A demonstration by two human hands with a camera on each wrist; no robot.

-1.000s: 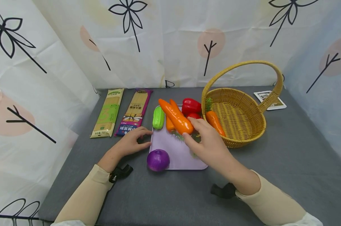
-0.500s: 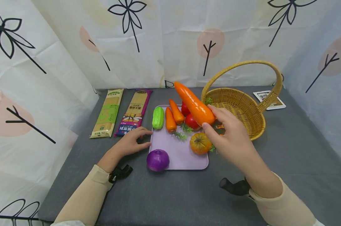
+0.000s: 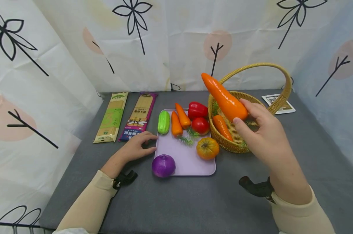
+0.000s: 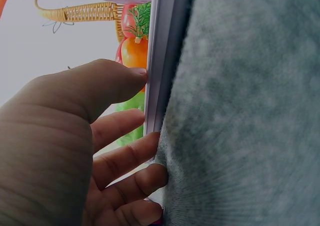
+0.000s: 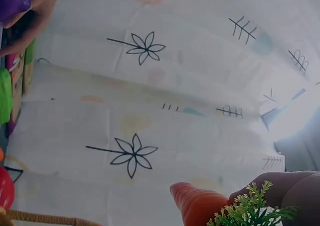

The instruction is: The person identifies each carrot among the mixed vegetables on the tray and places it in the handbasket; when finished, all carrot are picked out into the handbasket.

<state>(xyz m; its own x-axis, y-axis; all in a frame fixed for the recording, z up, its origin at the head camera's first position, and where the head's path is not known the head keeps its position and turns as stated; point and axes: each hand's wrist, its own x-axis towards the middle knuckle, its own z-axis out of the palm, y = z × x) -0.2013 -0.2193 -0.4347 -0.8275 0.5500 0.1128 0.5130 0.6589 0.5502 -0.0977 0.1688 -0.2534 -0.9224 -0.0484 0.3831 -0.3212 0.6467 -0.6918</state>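
Right hand (image 3: 264,136) grips carrot (image 3: 223,97); left hand (image 3: 135,148) touches tray (image 3: 188,162).

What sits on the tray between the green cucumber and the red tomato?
In the head view, two small carrots lie side by side between the green cucumber and the red tomato on the purple tray, their leafy ends toward the person.
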